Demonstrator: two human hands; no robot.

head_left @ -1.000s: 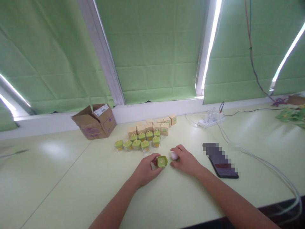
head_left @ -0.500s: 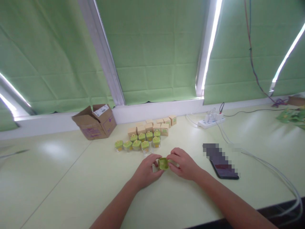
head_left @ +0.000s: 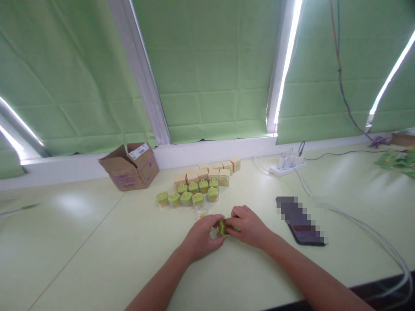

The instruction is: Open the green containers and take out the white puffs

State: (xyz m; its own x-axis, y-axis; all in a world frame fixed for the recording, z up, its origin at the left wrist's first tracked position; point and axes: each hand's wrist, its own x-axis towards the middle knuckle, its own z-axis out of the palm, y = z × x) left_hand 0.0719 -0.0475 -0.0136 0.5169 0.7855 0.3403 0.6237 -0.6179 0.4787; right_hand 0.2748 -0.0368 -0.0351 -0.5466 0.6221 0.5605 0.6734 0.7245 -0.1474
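Observation:
My left hand (head_left: 201,238) and my right hand (head_left: 246,226) meet over the pale green table (head_left: 97,242), both gripping a small green lid (head_left: 222,226) between their fingertips. The lid is mostly hidden by my fingers. Whatever else my right hand may hold is covered. Just beyond my hands stands a clear open jar (head_left: 201,211) without a lid. Behind it sits a cluster of several small jars with green lids (head_left: 188,196), and behind those a row of several small tan cardboard boxes (head_left: 207,173).
An open brown carton (head_left: 129,167) lies at the back left by the window sill. A dark phone (head_left: 301,224) lies to the right of my hands. A white power strip (head_left: 287,166) with cables trailing right sits at the back. Green blinds cover the windows.
My right hand left a small pale object's spot and came left to join my left hand on the green lid. The lid turned from face-up to nearly hidden between my fingers.

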